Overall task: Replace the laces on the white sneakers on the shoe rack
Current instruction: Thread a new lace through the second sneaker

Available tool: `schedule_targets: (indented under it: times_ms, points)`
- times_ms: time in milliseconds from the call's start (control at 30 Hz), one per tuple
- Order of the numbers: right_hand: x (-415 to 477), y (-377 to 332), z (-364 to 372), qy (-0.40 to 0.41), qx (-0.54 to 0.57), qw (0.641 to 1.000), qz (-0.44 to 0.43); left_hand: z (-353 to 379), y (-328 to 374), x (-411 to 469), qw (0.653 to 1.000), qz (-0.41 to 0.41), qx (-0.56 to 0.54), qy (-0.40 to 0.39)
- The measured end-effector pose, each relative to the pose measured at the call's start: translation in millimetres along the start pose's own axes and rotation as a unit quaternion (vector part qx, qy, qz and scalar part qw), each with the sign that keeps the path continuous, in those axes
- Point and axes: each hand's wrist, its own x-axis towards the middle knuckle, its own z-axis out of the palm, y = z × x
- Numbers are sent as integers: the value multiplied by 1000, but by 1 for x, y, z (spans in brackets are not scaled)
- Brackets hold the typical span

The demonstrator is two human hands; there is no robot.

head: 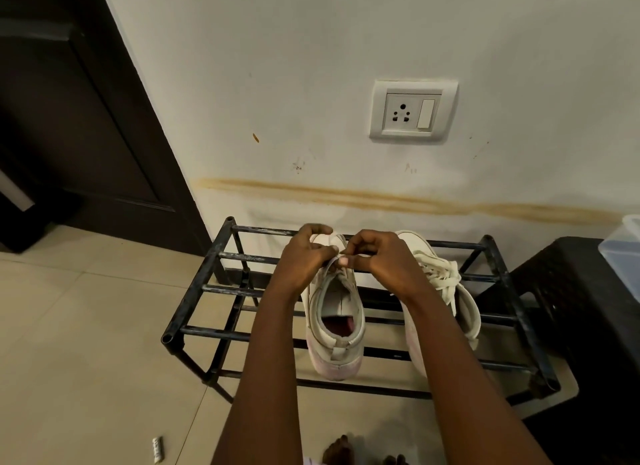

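Note:
Two white sneakers stand on the top bars of a black metal shoe rack [207, 288], toes toward the wall. The left sneaker [336, 326] has its opening facing me. My left hand [306, 257] holds this shoe at the toe and tongue, and a thin lace [330, 264] runs between its fingers. My right hand [377, 257] pinches the same lace just beside it, above the eyelets. The right sneaker [450, 291] is fully laced, its off-white laces bunched on top, and my right forearm partly covers it.
The rack stands against a stained white wall with a socket plate [414, 111]. A dark door [69, 118] is on the left. A dark stool [581, 326] with a clear plastic box [623, 250] is on the right. A small metal object [157, 449] lies on the tiled floor.

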Motion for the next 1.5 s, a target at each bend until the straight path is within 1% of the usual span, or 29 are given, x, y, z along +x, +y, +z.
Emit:
schedule_targets:
  times_ms: [100,167,267,367,400,467,533,567,633,733,800,967,1100,1167,1300,1333,1433,1500]
  points:
    - [-1,-1,5,3,6,1000,3,1,-2,0,1000,-13,10,-3]
    - [0,-2,8,39,3,999,6,-2,-2,-1,1000,-17,-6,-14]
    - [0,-3,13,71,-48,996,-5,-10,-2,-4,997,-30,-32,-58]
    - [-2,-6,12,83,-94,992,-14,-16,-2,-6,998,-20,4,-66]
    - [-2,-7,11,73,-105,992,-13,-16,-1,-7,998,-6,25,-56]
    - [-1,-9,9,27,-162,986,-20,-14,0,-7,996,34,76,-30]
    - [0,-9,10,-19,-222,974,-30,-9,-2,-9,988,86,130,-4]
    - [0,-10,11,-30,-228,973,-25,-7,-3,-10,982,112,153,7]
    - [-2,-10,13,-49,-186,981,3,-3,-5,-11,973,148,175,16]
    - [-5,-7,14,-56,-11,996,64,-3,-7,-10,972,160,172,3]
    - [-7,-6,15,-52,64,992,95,-5,-7,-7,972,156,174,-1]
    - [-4,0,20,-38,181,973,139,-10,-10,-4,965,161,209,-5]
    - [-2,3,22,-23,217,960,176,-10,-12,-4,971,161,177,-7]
    - [-2,2,24,-23,218,960,175,-9,-13,-4,976,156,149,-7]
    - [-3,1,22,-16,213,963,165,-1,-14,-7,972,175,157,11]
    - [-4,1,21,-17,209,965,159,1,-12,-7,973,179,144,19]
    - [-5,1,21,-17,198,968,153,4,-4,-8,985,164,40,44]
    - [-5,2,23,-12,195,967,160,1,1,-9,988,148,-24,46]
